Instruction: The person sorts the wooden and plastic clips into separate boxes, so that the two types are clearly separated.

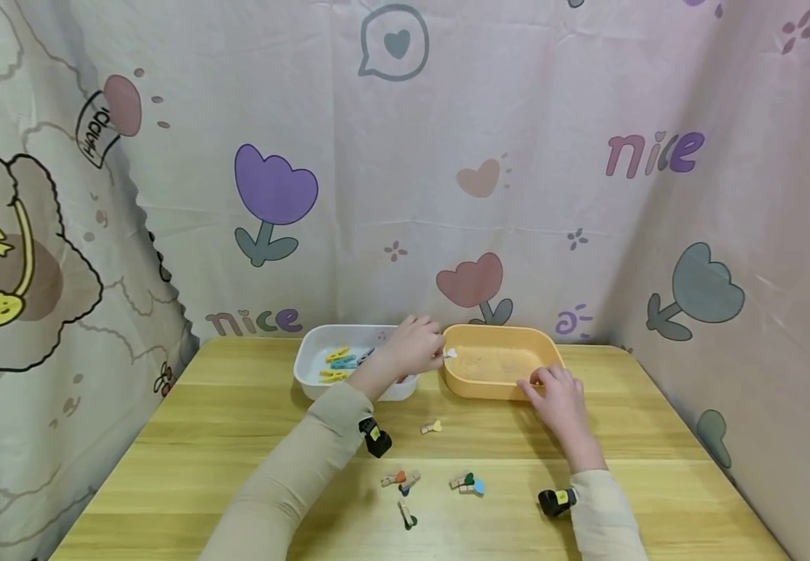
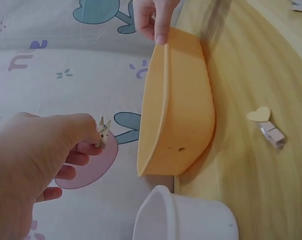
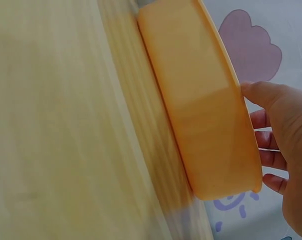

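My left hand (image 1: pixel 415 345) pinches a small clothespin (image 2: pixel 103 134) between thumb and forefinger; its white end (image 1: pixel 451 354) shows in the head view. This hand is above the gap between the white tub (image 1: pixel 301 372) and the orange tub (image 1: pixel 478 389). At the orange tub's near right corner, my right hand (image 1: pixel 559 397) grips the rim, thumb outside and fingers over the edge, as the right wrist view shows. Yellow and blue plastic clips (image 1: pixel 342 363) lie inside the white tub, partly hidden by my left arm.
A clothespin with a yellow heart (image 1: pixel 431 427) lies in front of the tubs. Nearer are several more wooden clothespins: an orange-topped one (image 1: pixel 393 478), a blue-topped one (image 1: pixel 475 488) and a green-topped one (image 1: pixel 407 515). A printed curtain (image 1: pixel 391 156) hangs behind the wooden table (image 1: pixel 237 436).
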The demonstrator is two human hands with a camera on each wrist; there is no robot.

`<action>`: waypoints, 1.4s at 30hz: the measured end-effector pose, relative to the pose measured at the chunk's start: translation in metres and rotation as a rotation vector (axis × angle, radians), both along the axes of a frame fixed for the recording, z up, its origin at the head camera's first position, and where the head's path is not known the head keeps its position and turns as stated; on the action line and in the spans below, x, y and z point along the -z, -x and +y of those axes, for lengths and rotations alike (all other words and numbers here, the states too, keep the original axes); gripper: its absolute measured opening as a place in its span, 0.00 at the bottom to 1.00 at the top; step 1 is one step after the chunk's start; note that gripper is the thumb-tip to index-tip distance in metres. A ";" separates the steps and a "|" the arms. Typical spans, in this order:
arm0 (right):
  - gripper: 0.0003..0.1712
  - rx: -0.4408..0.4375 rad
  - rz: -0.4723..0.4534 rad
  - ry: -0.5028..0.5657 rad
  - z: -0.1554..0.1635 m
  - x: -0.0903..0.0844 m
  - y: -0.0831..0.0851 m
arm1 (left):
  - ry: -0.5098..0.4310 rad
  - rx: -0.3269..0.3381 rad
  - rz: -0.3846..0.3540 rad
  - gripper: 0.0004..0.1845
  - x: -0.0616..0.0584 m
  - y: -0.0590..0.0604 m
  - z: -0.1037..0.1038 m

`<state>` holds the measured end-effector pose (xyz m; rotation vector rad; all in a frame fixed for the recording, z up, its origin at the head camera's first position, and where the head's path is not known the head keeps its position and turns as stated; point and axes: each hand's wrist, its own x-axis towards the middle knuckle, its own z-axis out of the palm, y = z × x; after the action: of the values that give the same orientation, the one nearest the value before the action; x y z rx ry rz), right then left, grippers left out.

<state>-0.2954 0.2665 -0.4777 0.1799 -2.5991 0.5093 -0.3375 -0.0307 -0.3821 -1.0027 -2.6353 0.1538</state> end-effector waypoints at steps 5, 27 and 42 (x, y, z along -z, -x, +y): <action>0.19 0.019 -0.016 0.005 -0.001 -0.001 0.000 | -0.008 -0.033 -0.049 0.06 -0.006 0.010 0.007; 0.17 0.029 0.012 0.011 -0.002 0.002 0.000 | -0.190 -0.183 0.038 0.11 0.015 0.046 0.055; 0.17 0.044 0.029 0.006 -0.002 0.004 0.001 | -0.216 -0.287 -0.019 0.17 0.033 0.059 0.071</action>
<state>-0.2968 0.2643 -0.4816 0.1264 -2.5673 0.4955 -0.3961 0.0402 -0.4152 -0.5568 -2.7281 -0.0762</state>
